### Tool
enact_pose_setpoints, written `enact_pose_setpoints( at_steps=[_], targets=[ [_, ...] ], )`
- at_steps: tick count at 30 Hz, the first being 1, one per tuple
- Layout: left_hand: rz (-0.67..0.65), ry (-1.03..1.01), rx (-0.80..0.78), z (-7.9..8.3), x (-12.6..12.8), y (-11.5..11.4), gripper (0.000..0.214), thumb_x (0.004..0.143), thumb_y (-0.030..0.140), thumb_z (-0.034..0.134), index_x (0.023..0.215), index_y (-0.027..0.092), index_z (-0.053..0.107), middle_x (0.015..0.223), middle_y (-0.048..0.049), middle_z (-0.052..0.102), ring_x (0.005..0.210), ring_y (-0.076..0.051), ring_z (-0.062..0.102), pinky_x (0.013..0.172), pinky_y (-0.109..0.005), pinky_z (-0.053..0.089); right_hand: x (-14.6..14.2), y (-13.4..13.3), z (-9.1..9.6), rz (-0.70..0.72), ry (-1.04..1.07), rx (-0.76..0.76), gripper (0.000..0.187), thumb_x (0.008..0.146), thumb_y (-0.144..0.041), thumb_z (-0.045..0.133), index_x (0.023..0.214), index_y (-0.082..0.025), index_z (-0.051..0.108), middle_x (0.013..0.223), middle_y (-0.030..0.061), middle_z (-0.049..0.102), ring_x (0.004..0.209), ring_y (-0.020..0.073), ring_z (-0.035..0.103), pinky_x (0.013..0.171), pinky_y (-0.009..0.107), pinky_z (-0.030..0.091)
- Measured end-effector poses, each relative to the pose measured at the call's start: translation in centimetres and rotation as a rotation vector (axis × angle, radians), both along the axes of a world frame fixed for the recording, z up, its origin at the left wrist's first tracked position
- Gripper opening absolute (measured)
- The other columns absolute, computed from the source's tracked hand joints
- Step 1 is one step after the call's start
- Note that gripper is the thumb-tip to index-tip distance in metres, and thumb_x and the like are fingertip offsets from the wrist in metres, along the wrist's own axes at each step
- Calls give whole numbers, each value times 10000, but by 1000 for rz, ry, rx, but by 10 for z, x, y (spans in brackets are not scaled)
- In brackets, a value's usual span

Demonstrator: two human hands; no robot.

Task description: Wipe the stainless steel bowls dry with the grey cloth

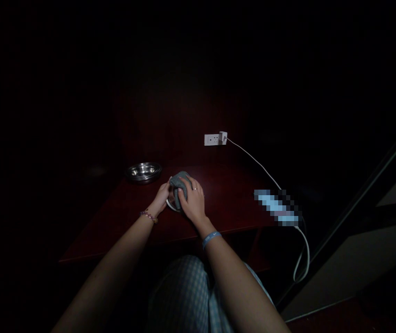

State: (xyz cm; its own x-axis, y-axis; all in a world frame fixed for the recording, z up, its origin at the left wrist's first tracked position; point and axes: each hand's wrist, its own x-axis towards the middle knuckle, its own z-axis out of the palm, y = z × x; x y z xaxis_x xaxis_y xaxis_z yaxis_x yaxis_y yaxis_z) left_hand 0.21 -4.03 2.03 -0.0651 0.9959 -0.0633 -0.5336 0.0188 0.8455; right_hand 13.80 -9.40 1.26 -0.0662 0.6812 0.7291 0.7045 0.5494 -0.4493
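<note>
My left hand (162, 196) is closed on the side of a shiny metal bowl (170, 202), which is tilted up just above the dark red table. Only part of its rim and inner wall shows. A grey cloth (181, 184) is bunched inside the bowl and over its far edge. My right hand (193, 199) grips this cloth from the right, with the thumb and fingers bent around it and pressing it to the bowl.
Several stacked steel bowls (144, 172) stand at the back left of the dark red table (128, 215). A white charger (223, 137) sits in the wall socket (212, 139). Its cable (253, 158) runs to a blurred-out lit device (277, 208) on the right.
</note>
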Motion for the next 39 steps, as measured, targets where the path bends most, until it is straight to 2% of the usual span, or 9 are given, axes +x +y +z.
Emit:
enact_pose_setpoints(
  at_steps=[4, 12, 18, 22, 26, 30, 33, 36, 39],
  targets=[
    [-4, -14, -1, 3, -2, 1, 188, 1047, 279, 648, 1012, 158, 786, 741, -52, 797, 664, -194, 765, 687, -254, 619, 3, 6, -3, 15, 117, -15, 531, 1117, -380, 385, 1553, -176, 610, 1597, 149, 623, 1480, 282, 568, 1274, 467, 457],
    [33, -192, -8, 3, -9, 12, 290, 1120, 281, 513, 1143, 135, 763, 842, -53, 838, 707, -167, 784, 797, -250, 656, 1, 13, -8, 54, 119, 18, 563, 1133, -383, 343, 1621, -171, 527, 1672, 144, 567, 1569, 246, 518, 1317, 455, 432],
    [36, -322, -36, -1, -17, 22, 373, 1134, 350, 475, 1288, 132, 735, 945, -83, 858, 857, -206, 824, 936, -314, 658, -1, 9, -7, 83, 76, 2, 572, 1144, -392, 334, 1639, -173, 517, 1719, 130, 519, 1614, 232, 480, 1343, 438, 410],
    [53, -385, -47, -1, -22, 24, 407, 1147, 360, 437, 1338, 142, 722, 970, -81, 858, 889, -203, 827, 952, -309, 647, -3, 5, -6, 110, 45, -1, 572, 1141, -394, 357, 1650, -188, 516, 1727, 118, 512, 1613, 234, 485, 1340, 440, 419],
    [89, -400, -37, 0, -23, 24, 413, 1142, 368, 459, 1393, 166, 716, 988, -70, 863, 824, -190, 811, 936, -304, 642, -4, 2, -5, 130, 29, -6, 580, 1134, -406, 371, 1652, -194, 522, 1726, 107, 514, 1598, 228, 507, 1331, 434, 433],
    [130, -419, -29, 0, -24, 24, 427, 1154, 362, 419, 1371, 171, 734, 960, -62, 862, 783, -174, 797, 868, -267, 642, -5, 3, -7, 161, 87, -29, 570, 1120, -447, 407, 1590, -193, 605, 1660, 99, 594, 1553, 225, 564, 1309, 408, 459],
    [168, -439, -59, 0, -26, 24, 431, 1158, 366, 408, 1341, 168, 744, 968, -65, 861, 768, -170, 788, 848, -264, 642, -9, 9, -8, 262, 348, -129, 539, 1078, -538, 491, 1386, -187, 760, 1467, 115, 751, 1393, 254, 696, 1228, 405, 532],
    [182, -473, -88, 2, -29, 25, 395, 1145, 369, 445, 1349, 199, 737, 1041, -66, 867, 789, -188, 794, 894, -332, 657, -14, 16, -6, 421, 909, -292, 528, 1015, -615, 566, 1165, -178, 822, 1195, 92, 853, 1196, 250, 775, 1127, 393, 588],
    [149, -499, -82, 4, -28, 23, 386, 1138, 364, 465, 1358, 194, 733, 1091, -76, 866, 822, -194, 805, 935, -370, 660, -15, 22, -2, 520, 1484, -365, 492, 992, -604, 574, 1159, -207, 812, 1138, 44, 862, 1150, 220, 784, 1125, 394, 587]
  ],
)
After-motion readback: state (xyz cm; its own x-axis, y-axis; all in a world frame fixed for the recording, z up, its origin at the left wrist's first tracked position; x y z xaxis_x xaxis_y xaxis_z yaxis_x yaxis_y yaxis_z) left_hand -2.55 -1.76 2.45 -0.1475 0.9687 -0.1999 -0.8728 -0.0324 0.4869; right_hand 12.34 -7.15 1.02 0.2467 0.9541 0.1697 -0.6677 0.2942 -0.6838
